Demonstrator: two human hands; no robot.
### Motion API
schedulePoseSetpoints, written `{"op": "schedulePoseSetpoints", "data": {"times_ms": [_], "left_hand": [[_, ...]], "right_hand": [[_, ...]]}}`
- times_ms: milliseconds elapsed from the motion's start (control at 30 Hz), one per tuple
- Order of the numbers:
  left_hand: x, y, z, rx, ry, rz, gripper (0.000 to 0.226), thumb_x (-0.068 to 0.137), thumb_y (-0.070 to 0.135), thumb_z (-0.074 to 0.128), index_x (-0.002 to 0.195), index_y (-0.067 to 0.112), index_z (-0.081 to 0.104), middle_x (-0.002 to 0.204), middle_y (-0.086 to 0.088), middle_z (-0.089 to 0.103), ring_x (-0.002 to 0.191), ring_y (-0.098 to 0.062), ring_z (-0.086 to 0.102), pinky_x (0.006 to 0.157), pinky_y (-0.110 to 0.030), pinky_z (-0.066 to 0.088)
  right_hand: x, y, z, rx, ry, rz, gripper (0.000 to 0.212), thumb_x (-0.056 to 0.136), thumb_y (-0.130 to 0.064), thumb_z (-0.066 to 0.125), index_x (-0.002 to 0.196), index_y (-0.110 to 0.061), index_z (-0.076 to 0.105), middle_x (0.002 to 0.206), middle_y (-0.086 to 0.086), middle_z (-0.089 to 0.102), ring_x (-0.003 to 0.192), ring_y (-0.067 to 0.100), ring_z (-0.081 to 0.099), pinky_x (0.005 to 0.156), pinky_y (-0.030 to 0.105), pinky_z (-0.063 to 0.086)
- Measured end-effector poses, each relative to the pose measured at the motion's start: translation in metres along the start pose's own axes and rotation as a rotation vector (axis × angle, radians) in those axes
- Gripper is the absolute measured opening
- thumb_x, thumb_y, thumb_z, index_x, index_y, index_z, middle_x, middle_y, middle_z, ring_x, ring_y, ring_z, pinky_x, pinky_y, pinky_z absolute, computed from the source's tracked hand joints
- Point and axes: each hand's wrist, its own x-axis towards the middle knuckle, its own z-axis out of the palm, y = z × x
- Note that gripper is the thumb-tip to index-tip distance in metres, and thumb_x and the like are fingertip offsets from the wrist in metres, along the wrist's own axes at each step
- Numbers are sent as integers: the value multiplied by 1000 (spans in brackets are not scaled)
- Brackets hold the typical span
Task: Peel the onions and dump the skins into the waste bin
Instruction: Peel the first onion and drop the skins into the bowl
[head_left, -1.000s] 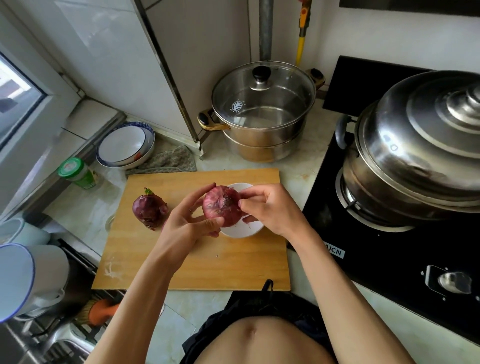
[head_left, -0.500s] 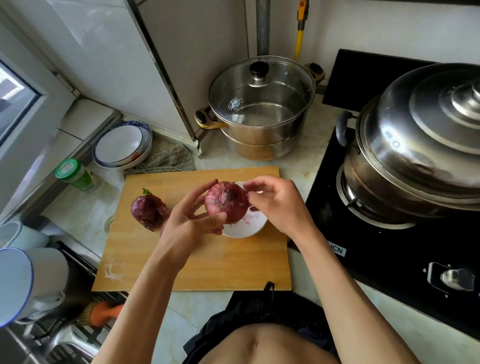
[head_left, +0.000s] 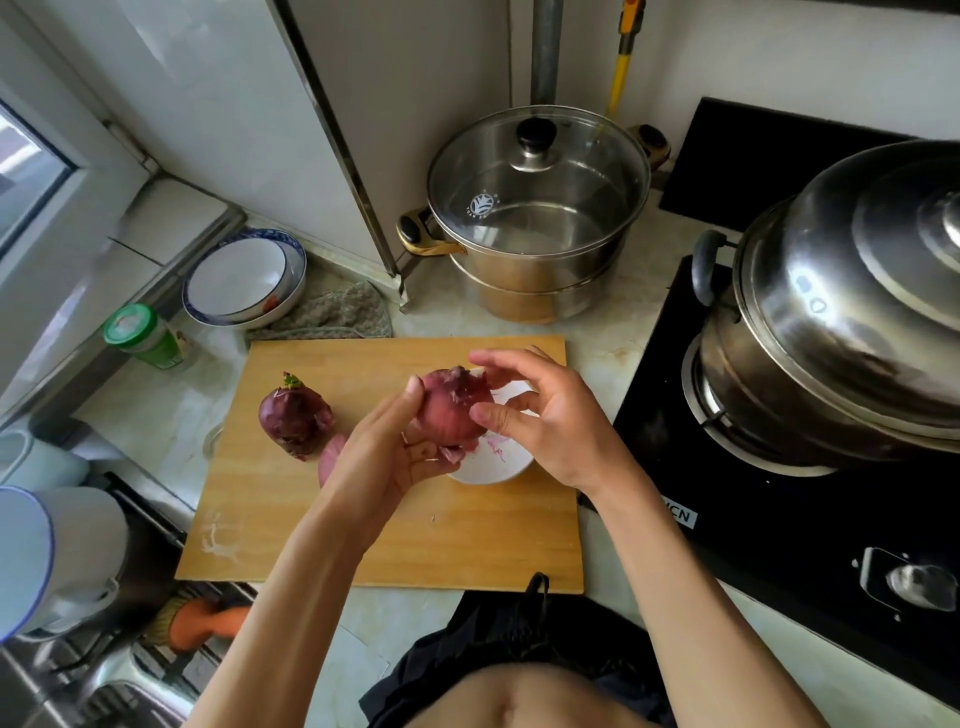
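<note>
My left hand (head_left: 387, 457) gripping a red onion (head_left: 453, 408) above the white bowl (head_left: 493, 462), my right hand (head_left: 540, 415) pinching its skin, second onion (head_left: 295, 415) lying on the cutting board (head_left: 467, 535)

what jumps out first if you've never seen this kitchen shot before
A red onion held up in both hands, left hand and right hand, above a white bowl on the cutting board. A second onion lies on the board's left; a big steel pot fills the stove at right.
</note>
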Motion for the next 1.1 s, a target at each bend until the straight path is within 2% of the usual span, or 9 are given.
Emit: {"op": "schedulePoseSetpoints", "data": {"times_ms": [67,133,200,300,433,667,733,867,1100], "left_hand": [[-1,-1,-2,-13,-22,10,58,94,53,58,132,10,65,120,-34,67,99,-40,64,81,-39,60],[-3,-1,-5,-44,-34,-4,64,89,54,60,134,9,64,123,-34,66,101,-41,61,79,-38,61],[-3,1,-6,-63,-33,-8,64,88,56,63,131,9,65,115,-31,70,92,-37,66,75,-36,62],[-4,6,-4,-91,-48,-13,50,94,50,53,121,12,72,101,-22,74,70,-23,69,68,-32,62],[-7,11,0,-138,-63,-80,49,89,53,53,103,15,81,95,-21,73,65,-23,63,63,-31,60],[-8,13,3,-143,-42,-157,60,84,58,56,118,11,71,91,-22,71,60,-25,64,59,-32,61],[-8,14,4,-131,-39,-159,63,85,58,56,122,9,68,89,-21,71,59,-24,64,59,-31,61],[-11,18,6,-131,-34,-152,63,83,57,58,118,6,67,86,-19,71,59,-23,63,60,-31,61],[-13,21,8,-144,-36,-134,58,83,55,59,118,9,68,90,-22,73,63,-25,62,63,-31,62]], "right_hand": [[1,0,-1,-28,-17,-14,44,84,-26,78,125,-22,66,117,-6,60,111,6,59,86,26,53],[2,-1,0,-61,-28,-45,44,84,-28,78,126,-21,66,116,-7,61,110,8,59,87,25,52],[3,-2,2,-87,-32,-82,46,84,-32,77,127,-22,65,113,-12,61,111,11,59,87,30,53],[5,-3,6,-80,-26,-113,45,84,-33,75,127,-23,65,110,-16,61,110,13,60,87,32,53],[8,-8,4,-52,-44,-124,36,82,-29,77,117,-22,70,106,-15,62,103,12,62,87,31,53],[7,-9,5,-38,-31,-96,19,79,-31,79,95,-26,70,91,-3,66,86,12,62,85,38,53],[6,-7,6,-33,-13,-95,20,79,-33,78,96,-28,69,89,-3,66,86,14,62,84,37,53],[5,-9,7,4,7,-122,29,77,-42,76,104,-33,67,107,-11,66,99,13,64,85,28,51],[4,-4,10,72,92,-95,25,73,-41,81,92,-28,72,96,-8,68,91,13,65,83,30,54]]}}
